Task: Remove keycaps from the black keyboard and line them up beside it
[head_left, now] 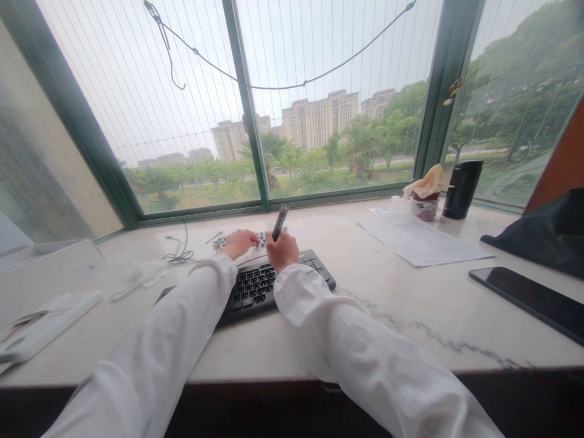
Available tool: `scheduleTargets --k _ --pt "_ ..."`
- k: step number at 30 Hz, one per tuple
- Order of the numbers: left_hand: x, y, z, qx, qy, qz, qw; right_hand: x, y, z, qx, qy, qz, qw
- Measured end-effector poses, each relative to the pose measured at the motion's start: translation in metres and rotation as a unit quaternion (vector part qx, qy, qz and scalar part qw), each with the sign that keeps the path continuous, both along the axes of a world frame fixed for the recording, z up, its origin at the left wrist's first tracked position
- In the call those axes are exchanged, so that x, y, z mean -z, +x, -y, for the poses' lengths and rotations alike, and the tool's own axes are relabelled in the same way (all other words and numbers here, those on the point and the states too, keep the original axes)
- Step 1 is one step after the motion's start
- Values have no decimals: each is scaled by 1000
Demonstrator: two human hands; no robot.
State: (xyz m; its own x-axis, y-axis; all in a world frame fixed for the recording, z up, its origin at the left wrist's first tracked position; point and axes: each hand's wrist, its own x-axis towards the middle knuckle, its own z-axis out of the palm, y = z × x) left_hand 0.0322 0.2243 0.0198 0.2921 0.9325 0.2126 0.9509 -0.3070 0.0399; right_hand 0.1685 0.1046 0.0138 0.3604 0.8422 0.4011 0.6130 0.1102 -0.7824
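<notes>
A black keyboard (pixel 255 286) lies on the counter under my forearms, with bare switch sockets where keycaps are off; its right-hand block still has keys. Loose keycaps (pixel 261 238) are spread just behind it. Among them, my left hand (pixel 238 243) is closed, thumb and fingertips pinched on what looks like one small dark keycap, mostly hidden. My right hand (pixel 283 250) is wrapped round a thick black marker (pixel 280 222), held nearly upright above the keyboard's back edge. Its lower end is hidden by the hand.
Coiled cable (pixel 180 255) and crumpled white wrapping (pixel 142 277) lie left, near a white box (pixel 50 267). To the right are printed paper (pixel 424 240), a phone (pixel 531 298), a black tumbler (pixel 463 190) and a dark bag (pixel 547 234). Windows rise behind the counter.
</notes>
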Motion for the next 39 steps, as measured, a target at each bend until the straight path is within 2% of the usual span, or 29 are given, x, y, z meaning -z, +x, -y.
scheduleTargets --k 6,12,17,21,26,33,36,39 --pt "-5 1 3 -1 9 -4 1000 1 0 -1 -2 3 3 1000" --pt "-20 -3 14 -9 17 3 1000 0 0 0 -10 2 3 1000" --pt "-34 -11 38 -19 43 -2 999 -2 -1 4 -15 6 5 1000" --pt "-38 -22 65 -30 73 16 997 -3 -2 7 -20 5 14 1000" --pt "-25 -45 116 -47 113 68 990 -2 -2 9 -44 10 17 999" --pt "3 -85 200 -62 163 91 981 -2 0 7 -24 22 26 999" --pt "16 -105 222 -63 185 116 974 -3 1 8 -16 27 38 999" --pt "28 -120 233 -74 191 144 968 -5 3 10 4 29 52 998"
